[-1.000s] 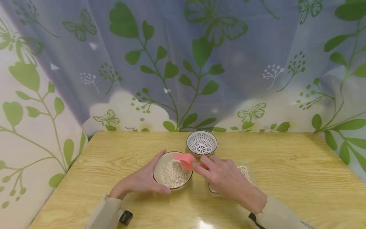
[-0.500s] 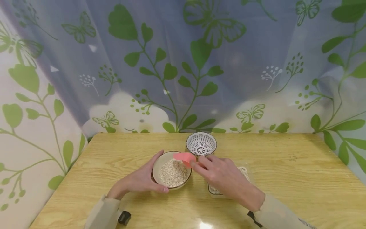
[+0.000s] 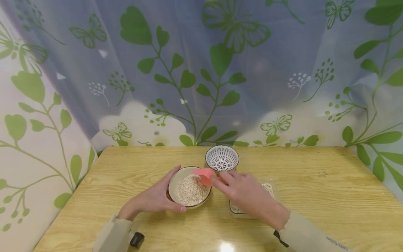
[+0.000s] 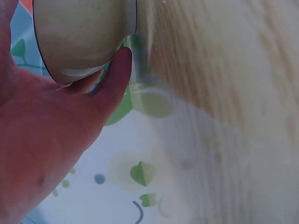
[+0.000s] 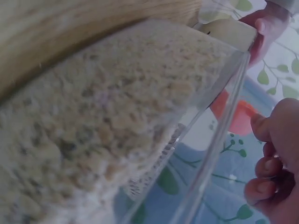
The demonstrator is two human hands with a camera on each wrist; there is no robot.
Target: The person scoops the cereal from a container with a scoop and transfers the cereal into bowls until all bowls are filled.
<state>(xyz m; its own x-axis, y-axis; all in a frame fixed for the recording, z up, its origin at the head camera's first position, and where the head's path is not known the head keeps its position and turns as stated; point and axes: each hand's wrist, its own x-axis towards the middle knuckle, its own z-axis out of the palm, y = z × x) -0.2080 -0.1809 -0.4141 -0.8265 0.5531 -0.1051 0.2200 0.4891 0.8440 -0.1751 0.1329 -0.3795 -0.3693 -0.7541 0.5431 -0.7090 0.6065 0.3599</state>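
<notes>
My left hand (image 3: 157, 196) grips a cream bowl (image 3: 176, 182) with a dark rim, thumb along the near side and fingers round the far left. In the left wrist view the bowl (image 4: 84, 35) sits tilted between thumb and fingers. A mound of oats (image 3: 191, 191) lies in it. My right hand (image 3: 247, 196) pinches a pink scoop (image 3: 205, 175), whose head is over the bowl's right part, right at the oats. Curled fingers of the right hand (image 5: 275, 163) show behind a clear container (image 5: 212, 156) in the right wrist view, with the scoop (image 5: 239, 116) at the thumb.
The clear container of oats (image 3: 240, 215) stands on the wooden table (image 3: 321, 196), partly hidden under my right hand. A black-and-white patterned bowl (image 3: 222, 159) stands behind the scoop. A leaf-print curtain (image 3: 261, 70) rises at the table's back edge.
The scoop's head has tilted a little over the oats, its shape in the head view now narrower. The bowl has stayed nearly in place in my left hand.
</notes>
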